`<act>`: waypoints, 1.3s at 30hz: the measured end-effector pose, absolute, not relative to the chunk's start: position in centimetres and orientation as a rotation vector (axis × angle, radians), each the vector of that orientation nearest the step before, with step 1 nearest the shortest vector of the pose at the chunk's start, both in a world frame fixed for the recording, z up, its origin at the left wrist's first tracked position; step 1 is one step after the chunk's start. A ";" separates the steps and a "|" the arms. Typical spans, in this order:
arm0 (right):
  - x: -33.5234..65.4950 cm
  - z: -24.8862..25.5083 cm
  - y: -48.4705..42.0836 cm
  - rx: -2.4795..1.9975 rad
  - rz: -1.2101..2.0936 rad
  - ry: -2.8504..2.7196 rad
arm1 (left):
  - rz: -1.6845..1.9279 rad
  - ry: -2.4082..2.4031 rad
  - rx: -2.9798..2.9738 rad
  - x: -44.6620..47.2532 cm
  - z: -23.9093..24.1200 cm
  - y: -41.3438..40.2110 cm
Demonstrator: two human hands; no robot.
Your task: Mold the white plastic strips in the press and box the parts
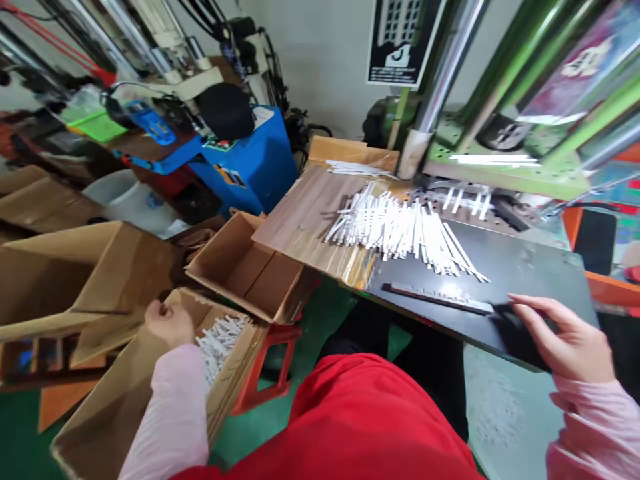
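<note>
At the lower left, my left hand is over an open cardboard box that holds many short white strips. Its fingers are curled closed, and I cannot make out what is in them. My right hand hovers at the right of the dark worktop, fingers stretched out to the left with nothing visible in them. Close to its fingertips lies a narrow, notched metal bar along the worktop's front edge. Behind the bar a loose pile of white strips spreads across the worktop and a wood-patterned board.
A green press stands behind the worktop, with white strips on its plate. Another open cardboard box rests on an orange stool. Blue machinery and a whitish bucket are at the back left.
</note>
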State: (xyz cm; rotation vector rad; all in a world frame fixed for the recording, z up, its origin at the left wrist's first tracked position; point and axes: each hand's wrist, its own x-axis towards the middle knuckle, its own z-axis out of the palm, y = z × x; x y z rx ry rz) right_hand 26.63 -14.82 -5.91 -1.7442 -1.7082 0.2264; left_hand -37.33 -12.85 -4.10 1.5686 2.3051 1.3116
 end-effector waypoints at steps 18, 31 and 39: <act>27.8 -7.1 -6.1 -1.718 0.495 -1.829 | 0.582 1.186 2.292 -2.8 -1.8 1.5; 32.4 -7.1 -11.7 -1.672 0.450 -1.931 | 0.345 1.375 2.102 6.2 -3.5 6.5; 29.9 -5.7 -14.6 -1.691 0.765 -1.316 | 0.304 1.357 1.877 6.8 -4.7 8.4</act>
